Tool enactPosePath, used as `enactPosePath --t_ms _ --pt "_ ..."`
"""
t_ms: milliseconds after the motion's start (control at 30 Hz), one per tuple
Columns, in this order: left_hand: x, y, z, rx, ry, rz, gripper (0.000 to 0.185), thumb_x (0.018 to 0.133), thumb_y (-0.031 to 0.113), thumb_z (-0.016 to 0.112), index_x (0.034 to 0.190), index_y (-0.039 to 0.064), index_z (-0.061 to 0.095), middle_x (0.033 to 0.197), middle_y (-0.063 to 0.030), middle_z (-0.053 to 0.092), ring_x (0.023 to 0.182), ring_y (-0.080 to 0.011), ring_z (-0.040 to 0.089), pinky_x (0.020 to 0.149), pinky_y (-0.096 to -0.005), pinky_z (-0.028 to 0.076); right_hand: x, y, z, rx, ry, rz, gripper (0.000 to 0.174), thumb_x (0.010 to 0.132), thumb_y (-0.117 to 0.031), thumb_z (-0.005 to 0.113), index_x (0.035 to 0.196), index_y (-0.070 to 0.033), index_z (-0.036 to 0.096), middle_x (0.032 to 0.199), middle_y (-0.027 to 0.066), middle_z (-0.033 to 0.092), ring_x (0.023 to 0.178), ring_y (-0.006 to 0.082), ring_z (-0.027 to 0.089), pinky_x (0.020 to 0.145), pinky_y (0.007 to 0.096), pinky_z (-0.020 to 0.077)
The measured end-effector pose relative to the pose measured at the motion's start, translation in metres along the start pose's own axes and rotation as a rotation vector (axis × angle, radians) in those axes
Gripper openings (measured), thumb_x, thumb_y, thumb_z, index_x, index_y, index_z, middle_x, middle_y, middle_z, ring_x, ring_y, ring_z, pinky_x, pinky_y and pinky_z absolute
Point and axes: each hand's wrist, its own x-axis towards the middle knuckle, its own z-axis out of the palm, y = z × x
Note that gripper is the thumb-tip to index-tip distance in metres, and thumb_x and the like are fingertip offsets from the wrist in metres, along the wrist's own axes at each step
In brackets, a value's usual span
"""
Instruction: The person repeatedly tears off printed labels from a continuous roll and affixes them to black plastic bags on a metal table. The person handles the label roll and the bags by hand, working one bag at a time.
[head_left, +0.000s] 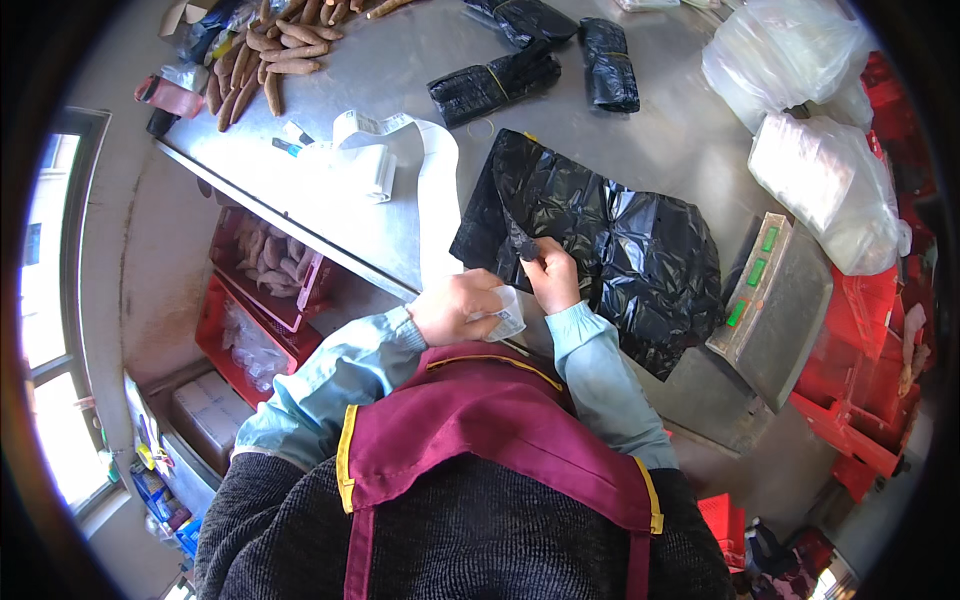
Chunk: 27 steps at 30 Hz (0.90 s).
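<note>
My right hand (553, 276) pinches the edge of a large black plastic bag (637, 247), which lies spread and crinkled on the metal table (675, 142). Beside it, to the left, my left hand (459, 306) holds a small white printed label (508, 315) at the table's near edge. A long strip of white label paper (438, 180) curves over the table from behind my left hand towards a pile of labels (371, 169). Behind the spread bag lie folded bundles of black bags (493, 82), with a thin rubber band (481, 129) near them.
Long brown tubers (292, 52) are heaped at the back left, near a pink bottle (171, 96). A scale (776, 300) with green displays stands at the right, by filled white plastic bags (832, 187) and red crates (855, 375). More tubers fill a red crate (315, 281) below the table's left edge.
</note>
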Motion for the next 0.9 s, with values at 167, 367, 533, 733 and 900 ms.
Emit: enactPosePath --t_ms 167,367,533,733,900 --pt "0.017 -0.037 0.012 0.088 -0.075 -0.041 0.009 0.071 0.007 0.067 0.077 0.001 0.064 0.098 -0.0200 0.063 0.105 -0.0364 0.057 0.085 -0.0425 0.049 -0.003 0.009 -0.006 0.126 -0.022 0.025 0.015 0.084 -0.003 0.061 0.098 0.002 0.065 0.090 0.0047 0.064 0.079 0.0133 0.058 0.072 0.0265 0.0457" --pt "0.008 -0.048 0.011 -0.067 -0.049 -0.120 0.008 0.077 0.007 0.065 0.079 -0.001 0.063 0.113 -0.0207 0.056 0.112 -0.0355 0.053 0.090 -0.0409 0.045 -0.039 -0.007 -0.086 0.528 0.529 0.275 0.009 0.083 -0.006 0.066 0.079 -0.007 0.058 0.071 -0.0067 0.052 0.061 0.0030 0.043 0.055 0.0214 0.0368" --pt "0.008 -0.019 -0.007 -0.160 0.070 -0.021 0.011 0.080 0.008 0.063 0.086 0.000 0.065 0.123 -0.0169 0.051 0.110 -0.0313 0.053 0.093 -0.0386 0.043 -0.078 -0.056 -0.174 0.157 1.200 0.217 0.012 0.092 -0.010 0.055 0.102 -0.004 0.058 0.090 0.0044 0.057 0.083 0.0120 0.054 0.076 0.0253 0.0461" --pt "0.015 -0.004 0.005 -0.389 -0.026 -0.117 0.016 0.091 0.013 0.057 0.094 -0.001 0.064 0.096 -0.0093 0.056 0.090 -0.0197 0.053 0.079 -0.0320 0.044 -0.067 -0.079 -0.070 0.398 -0.090 0.124 0.024 0.089 -0.008 0.059 0.111 0.003 0.056 0.102 0.0083 0.062 0.094 0.0140 0.058 0.085 0.0281 0.0460" --pt "0.015 -0.012 0.021 -0.363 0.075 -0.342 0.012 0.091 0.011 0.057 0.086 0.000 0.059 0.079 -0.0043 0.054 0.069 -0.0103 0.050 0.061 -0.0271 0.042 -0.058 -0.054 -0.022 0.810 -0.091 0.349 0.009 0.091 -0.007 0.060 0.098 -0.001 0.059 0.085 -0.0020 0.059 0.079 0.0040 0.053 0.072 0.0198 0.0428"
